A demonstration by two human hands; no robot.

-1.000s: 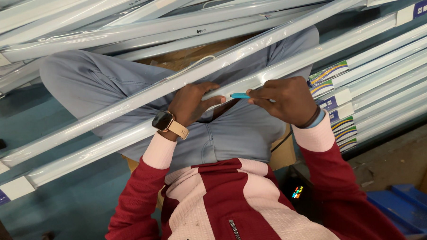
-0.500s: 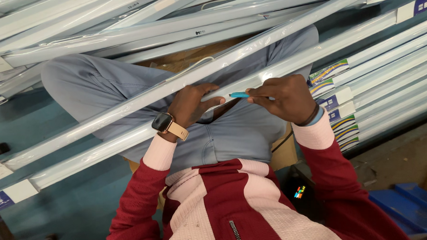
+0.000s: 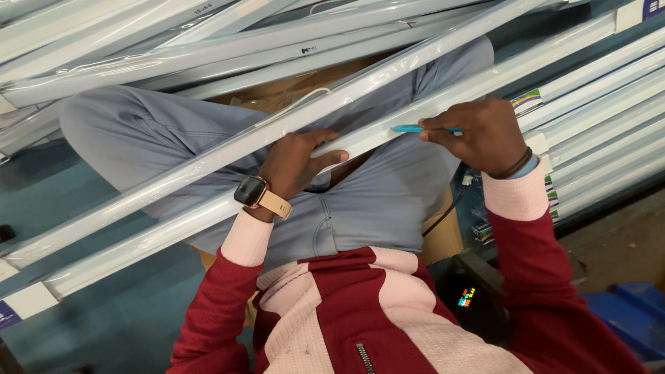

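With the left hand [image 3: 296,162] clamped around the long white tube fixture [image 3: 199,166] across the lap, the right hand [image 3: 482,134], at three o'clock, best keeps its pinched blue tool [image 3: 411,129] level.

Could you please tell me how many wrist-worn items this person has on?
2: a smartwatch on the left wrist, and a dark band on the right wrist. The sleeves may hide more.
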